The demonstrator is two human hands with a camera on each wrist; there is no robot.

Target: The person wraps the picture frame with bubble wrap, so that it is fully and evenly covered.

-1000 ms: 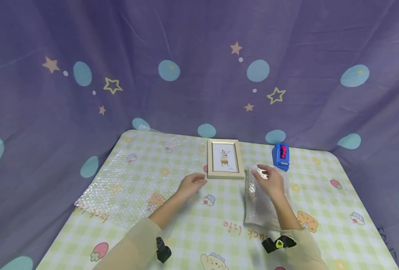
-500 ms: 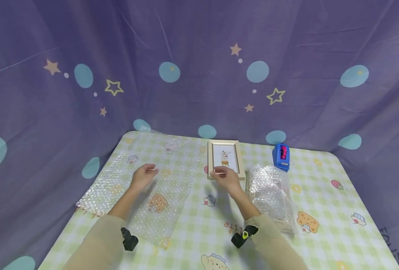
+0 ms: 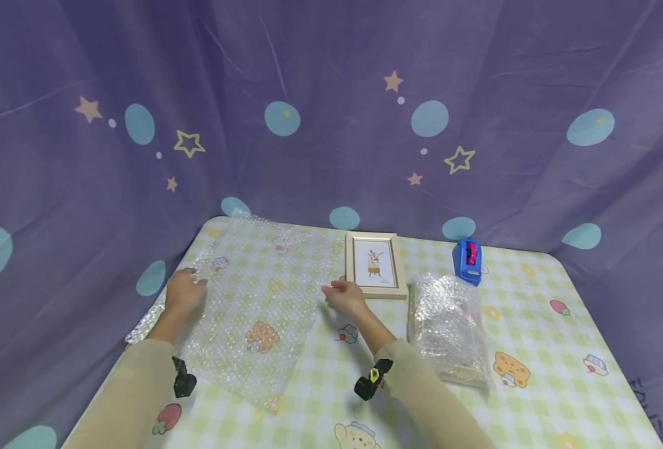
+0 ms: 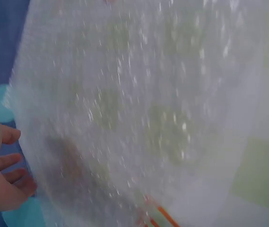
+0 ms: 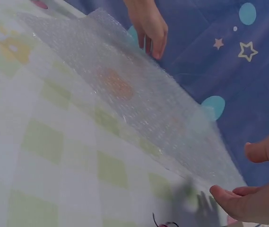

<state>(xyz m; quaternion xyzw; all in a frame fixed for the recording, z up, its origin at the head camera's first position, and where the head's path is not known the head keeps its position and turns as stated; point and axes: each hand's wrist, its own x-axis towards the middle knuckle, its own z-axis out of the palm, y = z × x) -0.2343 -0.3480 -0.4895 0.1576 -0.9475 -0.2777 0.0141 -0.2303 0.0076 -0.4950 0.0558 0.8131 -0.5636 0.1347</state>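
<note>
Head view shows the left hand (image 3: 184,294) and right hand (image 3: 343,293), fingers relaxed, at opposite edges of the bubble wrap (image 3: 252,293) on the surface (image 3: 533,312), apparently positioning it; next needs edge grips.

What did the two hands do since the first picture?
The right hand left the wrapped bundle and moved left, past the picture frame, to the bubble wrap sheet. The left hand slid left to the sheet's far edge. Frame, bundle and blue tape dispenser stayed put.
</note>
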